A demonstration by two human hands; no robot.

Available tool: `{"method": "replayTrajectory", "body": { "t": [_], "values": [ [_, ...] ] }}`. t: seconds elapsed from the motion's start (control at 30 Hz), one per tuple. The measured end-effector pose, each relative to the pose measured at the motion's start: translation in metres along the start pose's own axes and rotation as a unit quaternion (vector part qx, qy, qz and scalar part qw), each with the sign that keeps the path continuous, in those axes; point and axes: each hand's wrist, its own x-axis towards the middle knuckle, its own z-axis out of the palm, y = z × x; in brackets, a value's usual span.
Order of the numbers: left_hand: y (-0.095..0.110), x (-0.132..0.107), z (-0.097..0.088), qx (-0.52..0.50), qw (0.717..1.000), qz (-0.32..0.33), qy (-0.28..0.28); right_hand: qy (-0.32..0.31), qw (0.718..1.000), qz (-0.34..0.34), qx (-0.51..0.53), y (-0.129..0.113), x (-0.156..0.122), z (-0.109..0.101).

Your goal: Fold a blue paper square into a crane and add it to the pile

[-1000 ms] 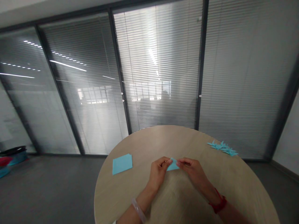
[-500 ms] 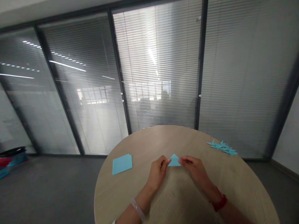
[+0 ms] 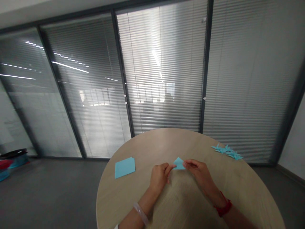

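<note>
A small light-blue folded paper triangle lies on the round wooden table between my two hands. My left hand has its fingers curled, with a fingertip pressed at the paper's left corner. My right hand pinches the paper's right edge between thumb and forefinger. A pale bangle sits on my left wrist and a red band on my right wrist.
A stack of light-blue square paper sheets lies on the table to the left. Several folded blue paper pieces lie at the table's far right edge. Glass partitions with shut blinds stand behind the table. Coloured bins are on the floor at far left.
The paper went from held up between both hands to lying flatter on the table as a triangle. My left hand drew back slightly and curled more.
</note>
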Motion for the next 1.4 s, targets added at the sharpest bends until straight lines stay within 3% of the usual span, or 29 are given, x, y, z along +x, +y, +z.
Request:
{"method": "replayTrajectory", "body": {
  "t": [0.13, 0.3, 0.43, 0.67, 0.93, 1.13, 1.4],
  "values": [
    [-0.001, 0.001, -0.003, -0.004, 1.0, 0.024, -0.004, -0.009, 1.0, 0.011, 0.007, -0.001, 0.001, -0.001],
    [0.002, 0.0, 0.0, -0.095, 0.99, 0.071, -0.074, -0.057, 0.998, 0.01, -0.008, 0.0, 0.002, 0.0],
    [0.001, -0.002, 0.003, -0.07, 0.992, 0.072, -0.076, -0.066, 0.997, -0.007, -0.036, 0.001, 0.0, 0.002],
    [0.003, -0.008, 0.009, -0.081, 0.985, 0.07, -0.132, -0.089, 0.99, -0.064, -0.083, 0.004, -0.004, 0.008],
    [0.005, -0.009, 0.008, -0.083, 0.983, 0.086, -0.14, -0.07, 0.987, -0.093, -0.115, 0.002, -0.006, 0.008],
    [0.006, -0.01, 0.006, -0.096, 0.978, 0.082, -0.164, -0.082, 0.988, -0.076, -0.104, 0.0, -0.004, 0.008],
    [0.005, -0.007, 0.005, -0.08, 0.985, 0.07, -0.135, -0.069, 0.991, -0.039, -0.107, 0.01, 0.005, 0.001]
  ]
}}
